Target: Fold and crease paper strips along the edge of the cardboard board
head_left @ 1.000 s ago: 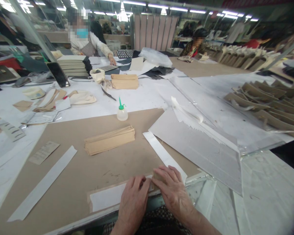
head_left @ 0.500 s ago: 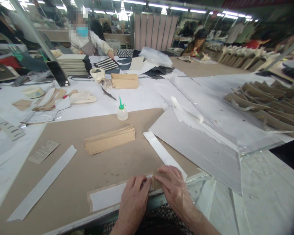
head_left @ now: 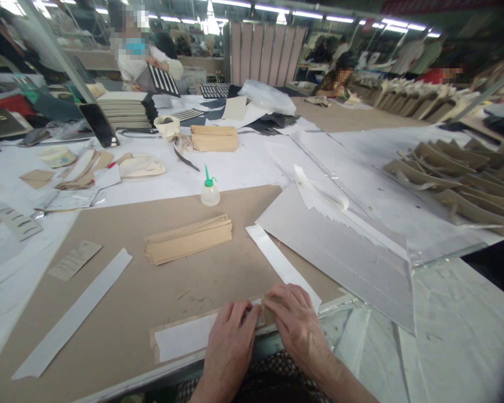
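Observation:
A tan strip with a white paper strip point(head_left: 185, 338) laid on it lies along the near edge of the brown board point(head_left: 121, 291). My left hand point(head_left: 229, 347) rests on the strip's right part, fingers bent and pressing down. My right hand point(head_left: 296, 324) covers the strip's right end, fingers curled with the tips pressing on it. The end of the strip is hidden under both hands. A second white strip point(head_left: 279, 263) runs up and left from beside my right hand.
A stack of tan strips point(head_left: 188, 239) and a small glue bottle with a green nozzle point(head_left: 209, 192) sit further up the board. A long white strip point(head_left: 73, 316) lies at left. Grey sheets point(head_left: 348, 252) lie at right, folded tan pieces point(head_left: 457, 179) far right. Other people work at the far tables.
My hands stay on the strip's right end, fingers shifting only slightly. The person at the far left has lifted a striped piece off the table.

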`<state>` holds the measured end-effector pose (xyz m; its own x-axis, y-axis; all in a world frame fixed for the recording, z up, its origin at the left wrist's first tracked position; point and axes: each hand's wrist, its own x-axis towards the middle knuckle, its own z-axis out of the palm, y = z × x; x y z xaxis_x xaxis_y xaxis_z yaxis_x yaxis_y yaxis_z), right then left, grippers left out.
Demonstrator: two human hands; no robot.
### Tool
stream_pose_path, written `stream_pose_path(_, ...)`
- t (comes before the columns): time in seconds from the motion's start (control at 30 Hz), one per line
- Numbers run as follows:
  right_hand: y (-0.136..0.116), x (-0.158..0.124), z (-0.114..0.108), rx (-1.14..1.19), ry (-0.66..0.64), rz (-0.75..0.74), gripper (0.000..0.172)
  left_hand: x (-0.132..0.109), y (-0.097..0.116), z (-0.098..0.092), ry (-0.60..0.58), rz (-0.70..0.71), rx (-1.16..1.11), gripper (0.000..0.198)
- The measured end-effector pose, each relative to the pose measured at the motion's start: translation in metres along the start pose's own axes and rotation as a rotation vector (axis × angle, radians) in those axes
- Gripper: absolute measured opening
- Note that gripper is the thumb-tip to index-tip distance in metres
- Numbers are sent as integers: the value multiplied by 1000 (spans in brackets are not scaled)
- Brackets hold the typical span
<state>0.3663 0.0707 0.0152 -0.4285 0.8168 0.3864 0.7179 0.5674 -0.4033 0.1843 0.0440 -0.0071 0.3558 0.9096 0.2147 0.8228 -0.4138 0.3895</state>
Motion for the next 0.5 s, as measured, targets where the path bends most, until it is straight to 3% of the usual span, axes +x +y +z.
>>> stream_pose_path(0.13, 2, 4, 0, 30, 34, 24, 31, 0, -1, 1, 7, 3, 0, 31)
stream_pose_path(0.4, 1, -5, 5, -87, -92, -49, 32, 0, -2, 0, 27, 13, 19, 29)
stream_pose_path(0.5, 7, -2, -1, -51, -121, -3, 33, -1, -3, 7, 102, -6, -38, 27)
